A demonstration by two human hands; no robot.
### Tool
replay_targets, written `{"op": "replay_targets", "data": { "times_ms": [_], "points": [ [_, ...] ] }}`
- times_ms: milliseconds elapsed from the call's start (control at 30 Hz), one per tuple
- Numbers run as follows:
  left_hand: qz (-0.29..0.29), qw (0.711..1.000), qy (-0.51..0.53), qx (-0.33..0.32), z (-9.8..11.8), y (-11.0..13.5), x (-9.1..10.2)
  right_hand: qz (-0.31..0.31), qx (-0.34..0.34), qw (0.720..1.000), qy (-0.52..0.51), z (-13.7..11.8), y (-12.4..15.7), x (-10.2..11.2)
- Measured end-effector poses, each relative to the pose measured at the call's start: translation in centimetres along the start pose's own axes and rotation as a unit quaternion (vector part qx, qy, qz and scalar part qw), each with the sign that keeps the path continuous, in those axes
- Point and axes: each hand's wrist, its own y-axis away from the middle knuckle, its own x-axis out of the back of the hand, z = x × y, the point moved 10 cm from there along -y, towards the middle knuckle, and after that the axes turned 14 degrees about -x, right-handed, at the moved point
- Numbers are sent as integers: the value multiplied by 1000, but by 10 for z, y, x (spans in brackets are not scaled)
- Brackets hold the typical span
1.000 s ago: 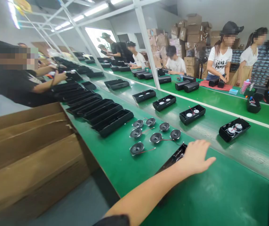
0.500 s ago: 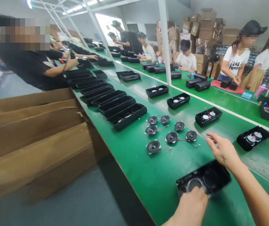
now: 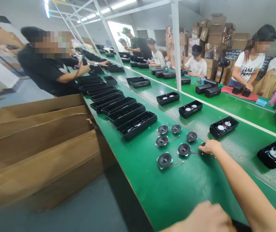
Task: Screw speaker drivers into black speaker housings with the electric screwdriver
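Note:
Several small round speaker drivers with red wires lie loose on the green bench, among them one (image 3: 164, 160) nearest me and one (image 3: 184, 149) just left of my right hand. My right hand (image 3: 210, 147) reaches across with its fingers curled down over the rightmost speaker driver (image 3: 202, 144), which is mostly hidden under them. My left hand (image 3: 202, 217) is at the bottom edge with only its back showing and its fingers hidden. A sliver of black housing (image 3: 239, 225) shows beside it.
A row of empty black housings (image 3: 138, 124) lies along the bench's left side. Housings fitted with speakers (image 3: 223, 127) ride the conveyor (image 3: 249, 141) beyond. Cardboard boxes (image 3: 38, 145) stand at the left. Other people work along both benches.
My right hand has moved left and forward from above the housing down onto the rightmost driver. The housing and my left hand have slipped to the frame's bottom edge.

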Motion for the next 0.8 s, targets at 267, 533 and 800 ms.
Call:
{"op": "replay_targets", "data": {
  "times_ms": [267,533,800],
  "points": [
    [-13,932,-137,336,-184,68,118,-132,140,893,-407,103,29,21],
    [19,950,-25,311,-201,69,105,-1,159,849,-503,240,84,19],
    [-51,940,295,162,-127,14,50,163,117,914,-354,297,105,-12]
  ]
}}
